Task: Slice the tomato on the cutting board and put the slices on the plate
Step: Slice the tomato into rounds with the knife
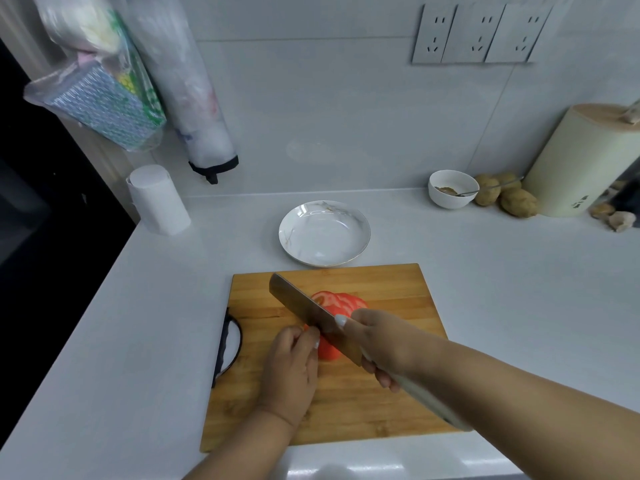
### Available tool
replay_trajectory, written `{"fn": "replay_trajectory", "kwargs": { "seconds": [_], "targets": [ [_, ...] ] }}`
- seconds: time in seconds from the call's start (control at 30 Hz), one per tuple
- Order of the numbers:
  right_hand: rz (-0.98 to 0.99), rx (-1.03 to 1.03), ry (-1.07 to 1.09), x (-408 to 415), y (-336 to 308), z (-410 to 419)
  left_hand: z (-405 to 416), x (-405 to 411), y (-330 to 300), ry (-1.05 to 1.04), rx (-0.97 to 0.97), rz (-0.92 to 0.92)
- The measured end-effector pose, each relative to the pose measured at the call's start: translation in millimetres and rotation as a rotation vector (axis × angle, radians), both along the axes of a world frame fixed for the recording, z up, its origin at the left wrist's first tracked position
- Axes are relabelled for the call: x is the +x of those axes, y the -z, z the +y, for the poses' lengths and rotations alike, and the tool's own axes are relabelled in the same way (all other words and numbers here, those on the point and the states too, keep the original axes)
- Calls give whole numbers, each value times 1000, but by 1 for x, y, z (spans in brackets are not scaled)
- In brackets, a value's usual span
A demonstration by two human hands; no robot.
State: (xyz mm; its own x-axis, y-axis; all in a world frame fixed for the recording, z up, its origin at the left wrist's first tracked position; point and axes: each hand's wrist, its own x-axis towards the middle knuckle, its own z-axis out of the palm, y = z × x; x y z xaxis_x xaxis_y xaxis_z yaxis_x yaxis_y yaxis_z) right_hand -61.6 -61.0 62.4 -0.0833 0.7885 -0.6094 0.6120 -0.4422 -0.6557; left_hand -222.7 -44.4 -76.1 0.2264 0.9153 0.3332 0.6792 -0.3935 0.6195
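A wooden cutting board (381,403) lies on the white counter in front of me. On it, the uncut part of a red tomato (328,351) is held by the curled fingers of my left hand (289,372). Several cut slices (341,301) lie fanned just beyond the blade. My right hand (384,344) grips the pale handle of a broad cleaver (311,315), its blade set against the tomato beside my left fingertips. A white plate (287,233) with nothing on it stands just behind the board.
A white paper roll (157,200) stands at the back left. A small bowl with a spoon (452,188), several potatoes (505,199) and a cream knife block (581,161) sit at the back right. Bags hang on the wall at left. A black handle (227,344) protrudes from the board's left edge.
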Motion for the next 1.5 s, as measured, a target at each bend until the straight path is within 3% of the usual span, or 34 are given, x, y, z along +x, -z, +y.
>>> {"fn": "replay_trajectory", "kwargs": {
  "seconds": [0.77, 1.13, 1.5],
  "targets": [
    [42, -141, 82, 25, 18, -21, -1, -3, 1, 36, 48, 58],
    [-42, 32, 8, -16, 44, 6, -2, -5, 2, 35, 36, 27],
    [73, 34, 60, -10, 48, 4, -8, -6, 1, 87, 80, 81]
  ]
}}
